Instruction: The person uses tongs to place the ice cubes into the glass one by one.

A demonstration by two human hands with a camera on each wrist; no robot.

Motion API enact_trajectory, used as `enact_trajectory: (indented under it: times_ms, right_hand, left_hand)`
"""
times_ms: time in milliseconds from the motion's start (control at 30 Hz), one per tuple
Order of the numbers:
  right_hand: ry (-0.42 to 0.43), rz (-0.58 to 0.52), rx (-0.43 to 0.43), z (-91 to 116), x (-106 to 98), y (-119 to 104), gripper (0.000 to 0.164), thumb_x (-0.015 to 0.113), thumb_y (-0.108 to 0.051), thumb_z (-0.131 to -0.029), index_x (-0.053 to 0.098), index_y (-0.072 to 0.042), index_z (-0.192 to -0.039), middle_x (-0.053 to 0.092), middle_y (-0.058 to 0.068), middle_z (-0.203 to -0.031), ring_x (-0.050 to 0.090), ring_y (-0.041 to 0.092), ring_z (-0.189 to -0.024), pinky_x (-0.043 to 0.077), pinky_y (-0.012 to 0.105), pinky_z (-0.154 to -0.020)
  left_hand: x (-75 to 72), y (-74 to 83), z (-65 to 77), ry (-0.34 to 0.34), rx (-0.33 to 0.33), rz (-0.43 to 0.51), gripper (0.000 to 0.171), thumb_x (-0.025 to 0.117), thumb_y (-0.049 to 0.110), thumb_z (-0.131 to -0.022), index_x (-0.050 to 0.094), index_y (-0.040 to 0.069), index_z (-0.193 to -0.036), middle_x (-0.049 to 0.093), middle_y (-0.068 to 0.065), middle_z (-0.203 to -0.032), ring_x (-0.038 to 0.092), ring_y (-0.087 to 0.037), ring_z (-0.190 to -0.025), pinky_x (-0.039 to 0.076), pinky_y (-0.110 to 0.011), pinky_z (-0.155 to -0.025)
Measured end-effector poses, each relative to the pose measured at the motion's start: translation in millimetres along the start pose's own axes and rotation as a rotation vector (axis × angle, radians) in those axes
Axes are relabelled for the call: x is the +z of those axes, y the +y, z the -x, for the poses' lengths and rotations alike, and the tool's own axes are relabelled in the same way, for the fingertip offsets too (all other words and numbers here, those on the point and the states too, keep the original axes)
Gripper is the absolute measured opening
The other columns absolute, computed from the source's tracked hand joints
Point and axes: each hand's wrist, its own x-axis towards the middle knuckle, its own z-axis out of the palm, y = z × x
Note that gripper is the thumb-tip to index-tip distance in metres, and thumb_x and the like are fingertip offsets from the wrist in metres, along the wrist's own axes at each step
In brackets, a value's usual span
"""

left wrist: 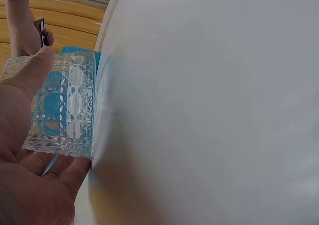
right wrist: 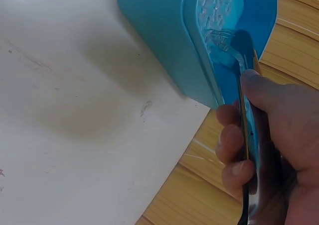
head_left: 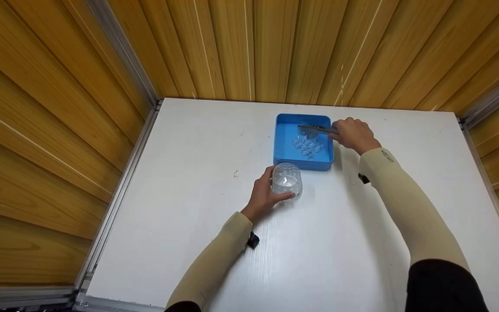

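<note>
My left hand [head_left: 263,196] holds a clear glass [head_left: 287,181] with a cut diamond pattern, thumb on one side and fingers on the other. In the left wrist view the glass [left wrist: 65,105] has its base right at the white tabletop. Metal tongs [head_left: 322,129] are gripped in my right hand [head_left: 354,133], reaching over the rim of a blue square tray [head_left: 303,165]. Inside the tray lies a pile of clear, ice-like pieces [head_left: 306,146]. In the right wrist view the toothed tip of the tongs [right wrist: 227,41] is down among or close over these pieces [right wrist: 214,8].
The white table [head_left: 189,182] carries the tray near its back edge, just beyond the glass. Wood-panelled walls [head_left: 271,52] close off the back and both sides. A metal frame rail [head_left: 119,186] runs along the left edge.
</note>
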Motion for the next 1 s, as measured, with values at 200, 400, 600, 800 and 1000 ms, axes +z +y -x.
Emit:
enact_trajectory:
  times_ms: [200, 400, 600, 800, 1000]
  right_hand:
    - [-0.007, -0.007, 0.017, 1.6, 1.2, -1.9, 0.044, 0.067, -0.023, -0.102, 0.061, 0.004, -0.137, 0.067, 0.024, -0.113, 0.061, 0.04, -0.103, 0.051, 0.06, -0.097]
    - [-0.01, -0.016, 0.024, 2.4, 1.6, -2.3, 0.043, 0.067, -0.021, -0.102, 0.061, 0.004, -0.137, 0.067, 0.024, -0.112, 0.06, 0.039, -0.102, 0.054, 0.058, -0.094]
    - [-0.012, -0.02, 0.022, 2.7, 1.3, -2.0, 0.043, 0.066, -0.023, -0.102, 0.061, 0.003, -0.137, 0.067, 0.023, -0.112, 0.06, 0.039, -0.101, 0.054, 0.058, -0.093]
    - [-0.008, -0.014, 0.023, 2.5, 2.3, -1.1, 0.043, 0.066, -0.023, -0.102, 0.061, 0.002, -0.137, 0.067, 0.023, -0.11, 0.061, 0.038, -0.098, 0.056, 0.055, -0.089]
    - [0.034, -0.007, -0.014, 3.5, 1.7, 1.6, 0.035, 0.066, -0.021, -0.102, 0.066, 0.001, -0.13, 0.069, 0.019, -0.1, 0.061, 0.035, -0.091, 0.056, 0.052, -0.084]
  left_hand:
    - [1.0, -0.3, 0.7, -0.001, -0.006, -0.002, 0.092, 0.095, 0.035, -0.074, 0.045, 0.016, -0.148, 0.061, -0.002, -0.139, 0.06, -0.019, -0.126, 0.051, -0.036, -0.105]
    - [0.1, 0.2, 0.6, -0.003, -0.006, 0.0, 0.092, 0.095, 0.034, -0.073, 0.045, 0.014, -0.148, 0.062, -0.003, -0.138, 0.06, -0.018, -0.125, 0.051, -0.036, -0.104]
    - [-0.3, -0.1, -0.5, -0.002, 0.003, 0.005, 0.091, 0.096, 0.034, -0.073, 0.046, 0.014, -0.147, 0.062, -0.003, -0.137, 0.061, -0.018, -0.125, 0.052, -0.035, -0.103]
    - [0.6, -0.8, -0.6, -0.004, -0.002, 0.015, 0.092, 0.096, 0.034, -0.073, 0.046, 0.014, -0.147, 0.062, -0.002, -0.138, 0.06, -0.017, -0.126, 0.051, -0.035, -0.105]
    - [-0.2, -0.9, -1.4, -0.01, 0.0, 0.023, 0.093, 0.096, 0.03, -0.072, 0.046, 0.012, -0.148, 0.061, -0.005, -0.139, 0.059, -0.02, -0.128, 0.05, -0.04, -0.107]
